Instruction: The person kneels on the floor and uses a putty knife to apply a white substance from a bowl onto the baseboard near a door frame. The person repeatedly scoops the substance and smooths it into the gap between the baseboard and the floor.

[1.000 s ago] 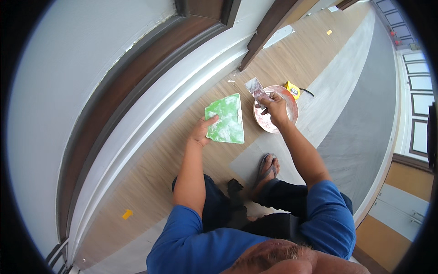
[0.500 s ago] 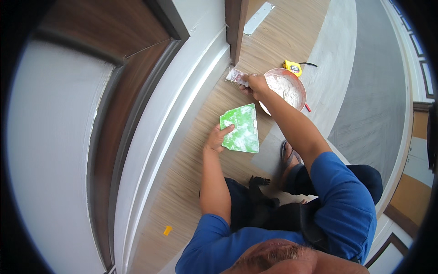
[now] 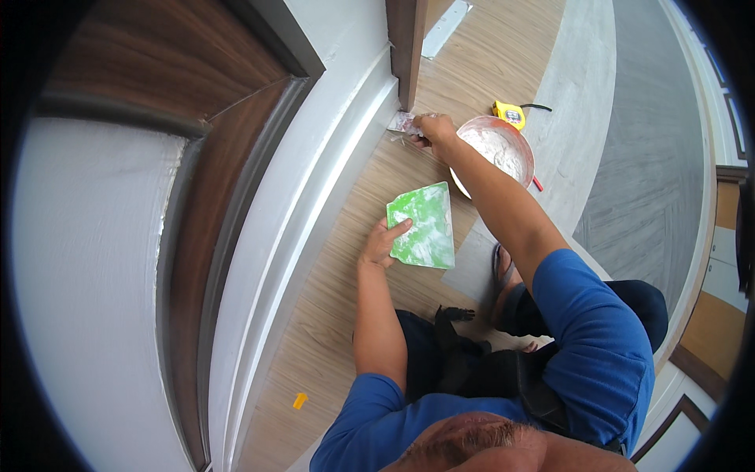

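- Head view, looking down at a wood-look floor (image 3: 346, 315) beside a white baseboard (image 3: 314, 197) and a dark wood door frame.
- Left hand (image 3: 383, 244): fingers closed on the left edge of a green square board (image 3: 423, 226) smeared with white filler, thumb on top. The board sits low over the floor, roughly flat; can't tell if it touches.
- Right hand (image 3: 437, 132): arm stretched forward, fist closed on a small putty knife (image 3: 405, 123). Blade tip is at the baseboard's far end, right where it meets the dark door post (image 3: 405, 47).
- Hands are well apart; the board is between the person's knees and the knife.
- Round bowl (image 3: 503, 149) of white filler stands just right of the right hand, the forearm crossing its near rim.
- Yellow tape measure (image 3: 510, 114) lies just beyond the bowl's far rim, near the edge of the grey floor strip (image 3: 574, 118).
- Small yellow scrap (image 3: 300, 400) lies on the floor near the baseboard, behind the left elbow.
- Open floor: the stretch along the baseboard between board and knife, plus the grey strip to the right.
- Sandalled foot (image 3: 503, 271) is planted right of the board.
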### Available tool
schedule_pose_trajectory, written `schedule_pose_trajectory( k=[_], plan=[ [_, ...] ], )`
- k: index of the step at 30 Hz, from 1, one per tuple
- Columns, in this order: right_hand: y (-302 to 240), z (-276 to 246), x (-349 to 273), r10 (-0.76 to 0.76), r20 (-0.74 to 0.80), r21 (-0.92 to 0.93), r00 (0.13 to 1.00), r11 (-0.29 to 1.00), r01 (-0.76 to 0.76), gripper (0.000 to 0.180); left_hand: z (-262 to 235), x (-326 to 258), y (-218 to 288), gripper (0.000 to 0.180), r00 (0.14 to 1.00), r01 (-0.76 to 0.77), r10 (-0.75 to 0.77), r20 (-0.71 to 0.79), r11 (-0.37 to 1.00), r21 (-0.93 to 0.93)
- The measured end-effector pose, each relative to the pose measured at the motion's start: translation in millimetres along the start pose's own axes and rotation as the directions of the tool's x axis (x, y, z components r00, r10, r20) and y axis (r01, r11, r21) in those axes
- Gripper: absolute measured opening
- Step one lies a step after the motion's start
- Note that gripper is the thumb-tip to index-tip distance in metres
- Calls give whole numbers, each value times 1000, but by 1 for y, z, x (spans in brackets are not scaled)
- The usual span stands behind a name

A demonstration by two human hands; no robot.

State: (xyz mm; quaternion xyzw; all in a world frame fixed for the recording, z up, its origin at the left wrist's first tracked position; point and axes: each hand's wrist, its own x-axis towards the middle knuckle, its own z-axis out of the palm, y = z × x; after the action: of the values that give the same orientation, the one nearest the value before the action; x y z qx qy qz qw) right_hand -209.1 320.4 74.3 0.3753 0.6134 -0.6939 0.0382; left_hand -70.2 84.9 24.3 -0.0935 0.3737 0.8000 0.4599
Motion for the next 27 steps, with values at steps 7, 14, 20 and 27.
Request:
schedule_pose_trajectory(
  k=[7, 14, 20, 27],
  plan=[
    [14, -6, 16, -23, 17, 122, 1000, 992, 20, 11, 2, 2, 1, 24, 999, -11, 11, 35, 1000, -1],
    [26, -13, 12, -55, 71, 228, 996, 973, 37, 11, 2, 1, 3, 23, 999, 2, -1, 54, 1000, -22],
    [21, -14, 4, -116, 75, 204, 990, 974, 98, 12, 1, -1, 2, 22, 998, -7, 9, 55, 1000, -19],
    [15, -15, -9, -163, 125, 257, 979, 958, 127, 13, 1, -3, 5, 22, 998, -6, 8, 56, 999, -35]
  ],
)
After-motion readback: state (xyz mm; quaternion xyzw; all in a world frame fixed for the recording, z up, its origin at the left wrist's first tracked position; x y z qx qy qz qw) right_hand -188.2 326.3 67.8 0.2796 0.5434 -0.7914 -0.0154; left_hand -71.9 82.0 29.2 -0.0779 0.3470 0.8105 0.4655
